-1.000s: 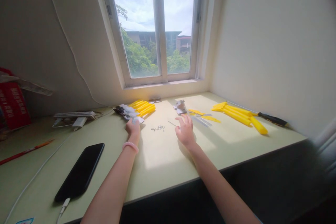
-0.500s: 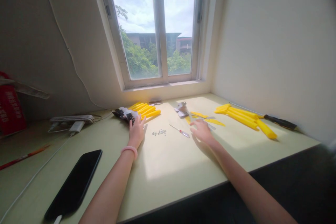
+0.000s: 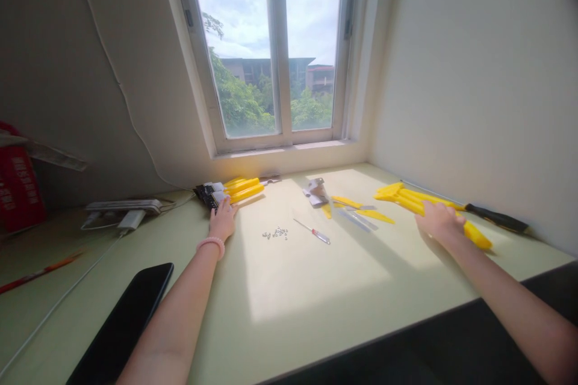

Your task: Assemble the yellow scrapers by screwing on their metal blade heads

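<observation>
Right hand (image 3: 440, 222) has just moved across onto the yellow plastic bars (image 3: 409, 200), fingers down, grip unclear; left hand (image 3: 223, 221) lies half-open against the dark parts (image 3: 206, 195), holding nothing visible

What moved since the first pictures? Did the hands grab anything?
The right hand slid rightward across the desk and now lies on the yellow plastic bars. The left hand stayed at the dark parts. The tiny screws and small screwdriver stayed put.
</observation>
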{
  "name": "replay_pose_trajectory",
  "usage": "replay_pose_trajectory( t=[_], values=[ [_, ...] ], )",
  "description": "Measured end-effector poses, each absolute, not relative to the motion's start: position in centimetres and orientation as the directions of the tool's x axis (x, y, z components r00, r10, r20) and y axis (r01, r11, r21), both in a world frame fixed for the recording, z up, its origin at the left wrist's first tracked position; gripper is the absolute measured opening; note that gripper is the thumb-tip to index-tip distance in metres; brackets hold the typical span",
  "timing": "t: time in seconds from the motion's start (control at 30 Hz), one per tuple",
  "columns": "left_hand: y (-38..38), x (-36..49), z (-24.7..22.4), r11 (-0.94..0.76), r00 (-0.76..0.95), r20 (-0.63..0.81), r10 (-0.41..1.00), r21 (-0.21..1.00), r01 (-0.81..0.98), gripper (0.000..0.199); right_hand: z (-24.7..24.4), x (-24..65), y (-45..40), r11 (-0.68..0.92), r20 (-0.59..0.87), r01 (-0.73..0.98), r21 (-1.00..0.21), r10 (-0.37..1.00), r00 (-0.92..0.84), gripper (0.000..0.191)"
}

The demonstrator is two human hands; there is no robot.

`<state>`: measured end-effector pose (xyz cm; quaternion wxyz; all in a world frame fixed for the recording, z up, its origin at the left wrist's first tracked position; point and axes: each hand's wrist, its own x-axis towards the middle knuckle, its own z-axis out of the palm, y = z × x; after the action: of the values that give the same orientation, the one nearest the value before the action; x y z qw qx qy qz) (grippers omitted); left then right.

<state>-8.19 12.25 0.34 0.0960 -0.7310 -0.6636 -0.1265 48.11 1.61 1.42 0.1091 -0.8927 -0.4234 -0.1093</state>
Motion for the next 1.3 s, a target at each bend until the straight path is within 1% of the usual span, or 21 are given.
replay_pose_trajectory(
  t=[0.03,0.1,0.23,0.33,0.43,0.5,0.6,0.67,0.7,0.73,0.8,0.83,0.87,0.9,0.93,0.97,1.0,1.03,1.13,1.23,1.3],
  values=[
    [12.4,-8.3,0.3,-0.104,0.088,0.314,0.945,0.032,0.994,0.055,1.3,48.8,1.4,-0.624,0.281,0.777,-0.080,0.734,0.618,0.028],
    [12.4,-8.3,0.2,-0.122,0.101,0.337,0.936,0.043,0.992,0.054,0.9,49.6,1.1,-0.604,0.322,0.797,-0.019,0.750,0.577,0.026],
    [12.0,-8.1,-0.3,-0.207,0.148,0.431,0.890,0.093,0.974,0.048,0.6,49.4,1.1,-0.556,0.401,0.828,0.070,0.776,0.487,0.024],
    [11.3,-8.1,-0.5,-0.253,0.165,0.476,0.864,0.127,0.959,0.048,0.7,48.8,1.3,-0.544,0.411,0.834,0.088,0.783,0.467,0.025],
    [10.4,-8.2,-0.6,-0.303,0.199,0.495,0.846,0.138,0.943,0.050,0.8,48.2,1.4,-0.553,0.405,0.831,0.065,0.776,0.484,0.023],
    [9.9,-8.2,-0.5,-0.344,0.225,0.504,0.834,0.156,0.926,0.050,0.9,47.7,1.3,-0.562,0.378,0.827,0.019,0.769,0.515,0.021],
    [9.1,-7.8,0.1,-0.402,0.237,0.534,0.812,0.215,0.890,0.049,1.7,46.6,0.9,-0.595,0.362,0.800,-0.081,0.730,0.580,0.023],
    [8.4,-6.8,0.9,-0.443,0.223,0.572,0.790,0.279,0.852,0.046,2.7,45.1,0.5,-0.575,0.356,0.796,-0.190,0.715,0.602,0.027],
    [7.8,-6.1,1.4,-0.454,0.191,0.597,0.779,0.328,0.828,0.045,3.4,44.0,0.2,-0.537,0.329,0.799,-0.272,0.728,0.601,0.028],
    [7.0,-5.1,1.9,-0.455,0.138,0.619,0.773,0.390,0.801,0.044,4.1,42.7,-0.1,-0.436,0.334,0.824,-0.363,0.765,0.551,0.028],
    [5.0,-2.8,3.0,-0.474,0.014,0.664,0.747,0.518,0.712,0.041,5.4,39.2,-1.0,-0.262,0.320,0.817,-0.514,0.824,0.466,0.025],
    [3.8,-1.5,3.5,-0.516,-0.017,0.680,0.733,0.571,0.639,0.039,6.0,37.2,-1.5,-0.185,0.299,0.795,-0.578,0.858,0.417,0.025],
    [2.7,-0.2,3.9,-0.564,-0.009,0.676,0.736,0.621,0.543,0.037,6.5,35.0,-2.0,-0.106,0.256,0.757,-0.645,0.903,0.344,0.026],
    [1.6,1.1,4.2,-0.586,0.025,0.638,0.769,0.690,0.425,0.035,6.9,32.7,-2.5,-0.011,0.228,0.705,-0.709,0.943,0.244,0.029],
    [0.6,2.3,4.3,-0.556,0.046,0.571,0.820,0.775,0.301,0.035,7.1,30.4,-3.0,0.098,0.228,0.633,-0.768,0.965,0.128,0.030],
    [-0.2,3.2,4.4,-0.484,0.031,0.487,0.873,0.856,0.182,0.036,7.2,28.1,-3.6,0.184,0.240,0.556,-0.811,0.970,0.029,0.031],
    [-0.8,4.0,4.4,-0.416,0.030,0.415,0.909,0.906,0.079,0.040,7.1,26.0,-4.1,0.245,0.247,0.490,-0.837,0.967,-0.060,0.032],
    [-1.3,4.5,4.3,-0.364,0.016,0.365,0.931,0.931,-0.026,0.044,6.8,23.9,-4.6,0.279,0.244,0.425,-0.861,0.960,-0.137,0.033],
    [-1.8,4.9,3.8,-0.334,-0.067,0.327,0.943,0.910,-0.247,0.047,5.6,18.9,-5.6,0.339,0.243,0.331,-0.881,0.923,-0.298,0.030],
    [-1.9,4.0,3.3,-0.298,-0.186,0.246,0.951,0.890,-0.344,0.042,4.6,16.1,-5.7,0.357,0.205,0.310,-0.881,0.879,-0.431,0.025],
    [-2.0,3.1,2.9,-0.267,-0.281,0.166,0.945,0.888,-0.374,0.040,4.6,15.9,-5.1,0.430,0.217,0.333,-0.839,0.826,-0.521,0.024]
  ],
)
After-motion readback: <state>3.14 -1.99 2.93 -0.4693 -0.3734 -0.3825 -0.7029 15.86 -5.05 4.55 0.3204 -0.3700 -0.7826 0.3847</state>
